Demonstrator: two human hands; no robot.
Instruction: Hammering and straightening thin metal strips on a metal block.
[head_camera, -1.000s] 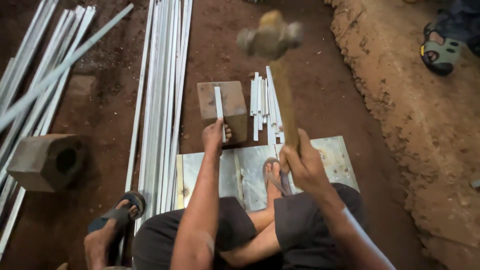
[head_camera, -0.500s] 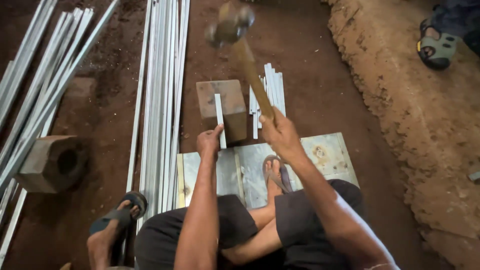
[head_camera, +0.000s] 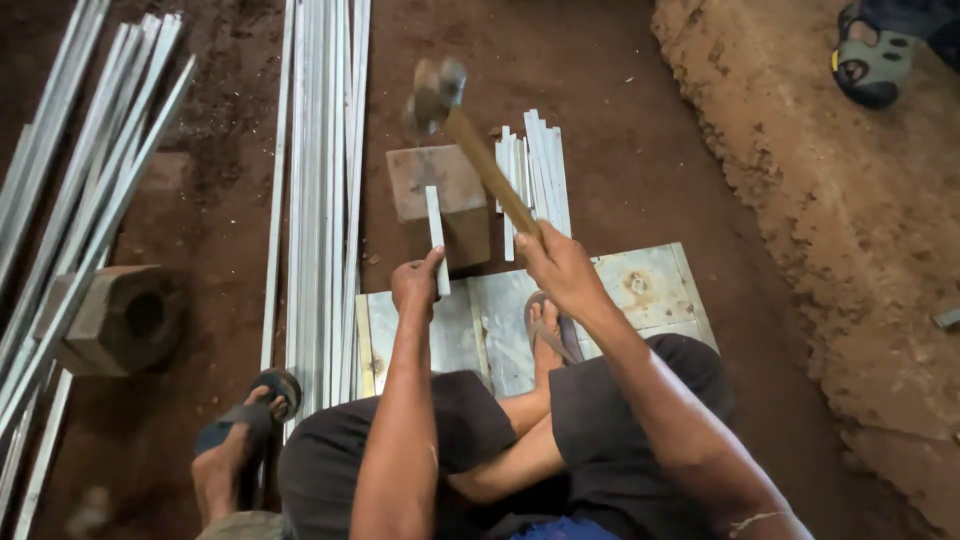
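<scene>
Down on the dirt floor (head_camera: 620, 120) we sit cross-legged, and our right hand (head_camera: 560, 262) has its fingers clamped together around the wooden handle of a hammer (head_camera: 440, 90), whose blurred metal head hangs above the far edge of a block (head_camera: 445, 195). Our left hand (head_camera: 415, 283) pinches the near end of a short strip (head_camera: 436, 238), fingers closed on it, so that the strip lies along the top of the block and runs away from us. The block stands on the floor just beyond a metal sheet (head_camera: 640, 285) that lies flat in front of our legs; one sandalled foot (head_camera: 545, 335) rests on that sheet, between our two arms. Just to the right of the block, touching or nearly touching it, lies a small stack of cut strips (head_camera: 535, 165), partly crossed by the hammer handle. To the left of the block a long bundle of rails (head_camera: 320, 200) runs from the far edge of the view down past our left knee, where our other foot (head_camera: 240, 440) sits in a dark sandal beside it. Further left more loose rails (head_camera: 90, 210) lie slanting, over a hollow brick (head_camera: 120, 320). At the far right corner, beyond an earth bank (head_camera: 850, 220), another person's sandalled foot (head_camera: 875, 65) shows.
</scene>
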